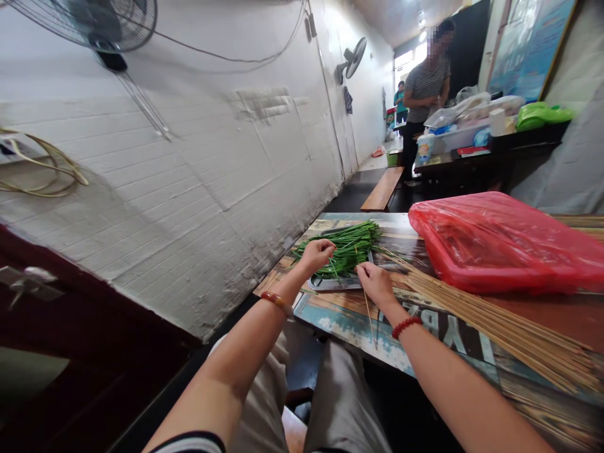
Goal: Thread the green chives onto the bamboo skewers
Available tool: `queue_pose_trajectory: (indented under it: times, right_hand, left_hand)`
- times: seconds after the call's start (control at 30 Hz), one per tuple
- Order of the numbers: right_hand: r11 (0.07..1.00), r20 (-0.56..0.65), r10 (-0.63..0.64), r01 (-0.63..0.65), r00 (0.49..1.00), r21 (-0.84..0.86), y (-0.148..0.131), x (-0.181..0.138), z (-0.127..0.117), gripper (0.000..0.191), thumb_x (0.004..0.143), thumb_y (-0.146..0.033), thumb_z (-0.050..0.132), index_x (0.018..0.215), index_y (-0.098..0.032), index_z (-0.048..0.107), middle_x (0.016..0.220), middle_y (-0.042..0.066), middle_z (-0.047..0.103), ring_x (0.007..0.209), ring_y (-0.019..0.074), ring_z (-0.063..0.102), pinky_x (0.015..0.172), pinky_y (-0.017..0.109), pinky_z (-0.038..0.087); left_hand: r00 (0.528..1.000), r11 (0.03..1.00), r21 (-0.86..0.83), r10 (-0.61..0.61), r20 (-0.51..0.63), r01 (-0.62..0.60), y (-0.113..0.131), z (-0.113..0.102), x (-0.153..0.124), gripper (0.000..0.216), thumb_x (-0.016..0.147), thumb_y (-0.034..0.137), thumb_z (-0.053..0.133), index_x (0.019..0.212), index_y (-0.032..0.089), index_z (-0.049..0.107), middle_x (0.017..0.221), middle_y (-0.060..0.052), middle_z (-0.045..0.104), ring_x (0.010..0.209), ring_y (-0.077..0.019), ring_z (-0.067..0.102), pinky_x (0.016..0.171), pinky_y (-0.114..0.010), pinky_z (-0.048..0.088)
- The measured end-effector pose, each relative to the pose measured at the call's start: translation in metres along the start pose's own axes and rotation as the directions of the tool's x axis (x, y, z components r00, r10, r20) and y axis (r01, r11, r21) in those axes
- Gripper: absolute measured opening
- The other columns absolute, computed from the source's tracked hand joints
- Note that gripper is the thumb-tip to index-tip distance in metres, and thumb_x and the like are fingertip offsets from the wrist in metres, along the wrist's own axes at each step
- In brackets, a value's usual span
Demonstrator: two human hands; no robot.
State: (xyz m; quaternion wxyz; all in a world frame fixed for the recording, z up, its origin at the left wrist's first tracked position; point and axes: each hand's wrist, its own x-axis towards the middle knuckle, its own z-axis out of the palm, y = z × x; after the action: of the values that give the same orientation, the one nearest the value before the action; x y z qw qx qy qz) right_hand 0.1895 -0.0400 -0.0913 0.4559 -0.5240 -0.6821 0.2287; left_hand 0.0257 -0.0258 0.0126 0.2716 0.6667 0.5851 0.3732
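- A skewer (369, 314) is gripped in the right hand (377, 284), fingers closed on it; the thin stick is held tilted, its lower end brought down toward the near edge of the counter (325, 314).
- The left hand (317, 255) is held over the greens, fingers drawn together in a pinch; whether a strand is caught between them cannot be told.
- The chives (352, 242), or similar long green stalks, are heaped on a metal tray (330, 286) on the far left part of the counter, just beyond both hands; the tray's near rim is left showing.
- A bundle of skewers (495, 314) is laid across the counter at right, fanned from the tray toward the near right corner.
- Beyond the bundle, at far right, a broad shape is covered by a red plastic bag (500, 245); its contents are hidden.
- Step in hand, as judged: one skewer and the greens are being worked together at the tray.
- Next move, as judged: a steady skewer is called for, with a fine fingertip pinch and the left fingers kept clear of the point.
- A wooden bench (384, 189) and a standing person (419, 94) are seen beyond the counter.
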Motion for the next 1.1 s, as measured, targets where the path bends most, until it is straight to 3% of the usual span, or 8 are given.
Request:
queue_pose_trajectory:
  times: [0.37,0.73,1.1]
  right_hand:
    - [0.997,0.029,-0.008,0.010,1.000,-0.072,-0.003,-0.005,0.001,0.033,0.088,-0.036,0.040,0.085,-0.020,0.069,0.073,0.006,0.071,0.067,0.0174,0.062,0.057,0.024,0.036]
    - [0.993,0.022,0.010,-0.007,1.000,-0.121,-0.010,-0.007,-0.004,0.027,0.088,-0.034,0.045,0.079,-0.021,0.067,0.068,0.005,0.069,0.061,0.0152,0.059,0.053,0.024,0.027]
    - [0.990,0.053,-0.054,0.061,0.997,-0.126,-0.015,-0.015,-0.003,0.029,0.087,-0.034,0.043,0.083,-0.020,0.068,0.071,0.006,0.070,0.063,0.0170,0.060,0.054,0.025,0.029]
  left_hand:
    - [1.000,0.998,-0.059,-0.025,0.001,0.025,-0.012,0.008,0.002,0.009,0.075,0.015,0.051,0.069,0.012,0.057,0.051,0.004,0.055,0.039,-0.0045,0.046,0.041,-0.015,0.035]
    - [0.999,0.999,-0.044,-0.006,0.053,0.009,-0.002,0.029,0.007,0.009,0.076,0.015,0.050,0.071,0.012,0.058,0.053,0.004,0.055,0.039,-0.0048,0.048,0.040,-0.015,0.035]
    - [1.000,1.000,-0.026,-0.003,-0.006,0.003,-0.016,0.014,-0.001,0.012,0.077,0.016,0.049,0.071,0.011,0.059,0.054,0.003,0.056,0.041,-0.0050,0.050,0.042,-0.015,0.038]
